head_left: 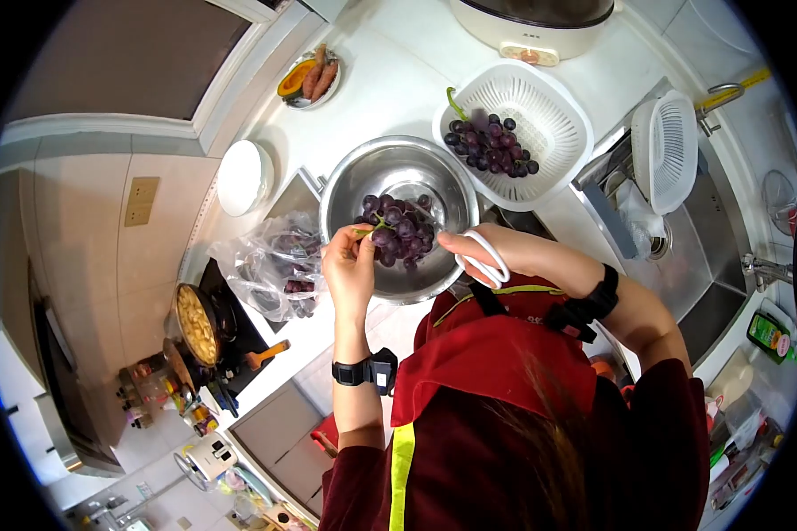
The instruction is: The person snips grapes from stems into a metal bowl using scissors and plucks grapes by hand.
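Note:
Dark purple grapes (403,237) hang in a bunch over a steel bowl (345,181). My left hand (352,261) pinches their green stem near the bowl's left side. White-handled scissors (496,258) are in my right hand (483,252), its fingers closed around the handles at the bowl's right rim; the blades point toward the bunch, partly hidden among the grapes. A second bunch of grapes (496,146) lies in a white colander (553,111) behind and to the right of the bowl. A clear plastic bag (274,265) with more dark grapes rests left of my left hand.
A plate of pumpkin and sweet potatoes (312,80) and white bowls (243,177) stand at the left back. A pan of food (197,325) sits on the stove. The sink (682,265), with another white basket (669,150), is at the right. An electric cooker (531,35) stands behind.

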{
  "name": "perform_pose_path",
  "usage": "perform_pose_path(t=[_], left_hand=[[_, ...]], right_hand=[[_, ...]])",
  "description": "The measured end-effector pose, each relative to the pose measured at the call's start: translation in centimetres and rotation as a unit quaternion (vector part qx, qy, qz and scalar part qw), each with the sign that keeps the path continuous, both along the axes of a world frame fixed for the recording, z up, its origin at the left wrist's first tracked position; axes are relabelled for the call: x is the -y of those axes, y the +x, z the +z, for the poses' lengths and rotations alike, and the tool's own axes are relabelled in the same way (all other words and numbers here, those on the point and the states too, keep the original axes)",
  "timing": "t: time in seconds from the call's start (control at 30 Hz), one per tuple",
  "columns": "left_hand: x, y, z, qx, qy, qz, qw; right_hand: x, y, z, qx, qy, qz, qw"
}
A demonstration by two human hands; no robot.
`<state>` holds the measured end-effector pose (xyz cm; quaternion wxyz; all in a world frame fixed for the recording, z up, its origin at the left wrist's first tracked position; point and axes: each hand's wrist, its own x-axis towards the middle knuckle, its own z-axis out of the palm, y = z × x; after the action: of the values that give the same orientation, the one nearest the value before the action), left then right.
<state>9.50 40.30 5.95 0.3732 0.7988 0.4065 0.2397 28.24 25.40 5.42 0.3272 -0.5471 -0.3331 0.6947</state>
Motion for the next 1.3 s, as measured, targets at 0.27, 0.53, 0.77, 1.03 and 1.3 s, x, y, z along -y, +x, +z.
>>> perform_pose_path(t=[0.27,0.53,0.77,1.03,1.3], left_hand=[[-0.3,-0.3,1.1,0.020,-0.028,0.068,0.997],[0.4,0.7,1.8,-0.017,-0.035,0.095,0.995],[1.0,1.9,2.3,-0.016,0.042,0.088,0.995],[1.5,2.4,3.0,-0.004,0.051,0.061,0.997],[2.0,1.4,2.3,-0.045,0.204,-0.013,0.978]], right_hand=[[1.1,-0.9,3.2,0.030,0.050,0.060,0.996],[-1.2,-1.8,1.5,0.143,0.079,0.061,0.985],[-2.1,-1.5,1.5,0.096,0.014,0.038,0.995],[-2.2,-1.5,1.6,0.072,-0.002,0.027,0.997],[-1.1,-1.6,0.2,0.102,0.027,-0.009,0.994]])
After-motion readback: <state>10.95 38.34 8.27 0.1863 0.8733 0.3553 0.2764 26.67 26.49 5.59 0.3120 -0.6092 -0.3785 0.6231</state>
